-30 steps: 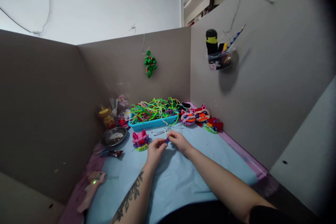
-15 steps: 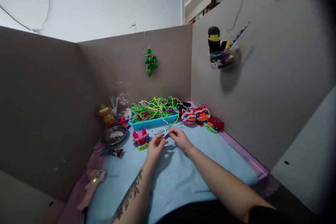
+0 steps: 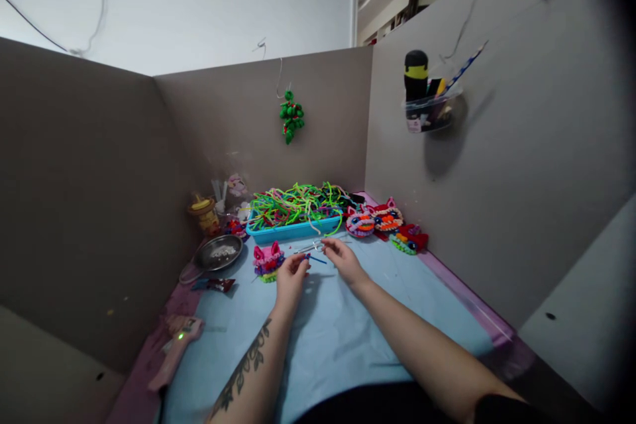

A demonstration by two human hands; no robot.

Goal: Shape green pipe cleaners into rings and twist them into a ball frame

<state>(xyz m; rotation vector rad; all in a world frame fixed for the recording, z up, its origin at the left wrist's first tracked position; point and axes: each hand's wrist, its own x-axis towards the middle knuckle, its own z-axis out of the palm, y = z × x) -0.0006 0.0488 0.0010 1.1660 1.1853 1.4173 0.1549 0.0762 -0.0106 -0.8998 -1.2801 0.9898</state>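
Observation:
My left hand [image 3: 293, 271] pinches a short blue pipe cleaner [image 3: 318, 260], whose free end points right. My right hand [image 3: 342, 260] is apart from that piece, its fingers extended at the handle end of small metal scissors [image 3: 313, 247]. Whether the fingertips touch the handles, I cannot tell. The scissors lie on the light blue cloth [image 3: 338, 324]. Just left of my left hand sits a pink, purple and green fuzzy animal head [image 3: 268, 262] with pointed ears.
Behind my hands stands a blue tray [image 3: 293, 232] heaped with colourful pipe cleaners [image 3: 298, 205]. More fuzzy animal heads [image 3: 387, 217] sit at right. A metal dish [image 3: 218, 253] with small white bits, a dark packet [image 3: 213, 285] and a pink glue gun [image 3: 176, 351] lie at left. Grey partitions enclose the table.
My right hand has let go of the blue piece and moved slightly away, toward the scissors. My left hand keeps the piece, now showing more of its length. The view has shifted slightly.

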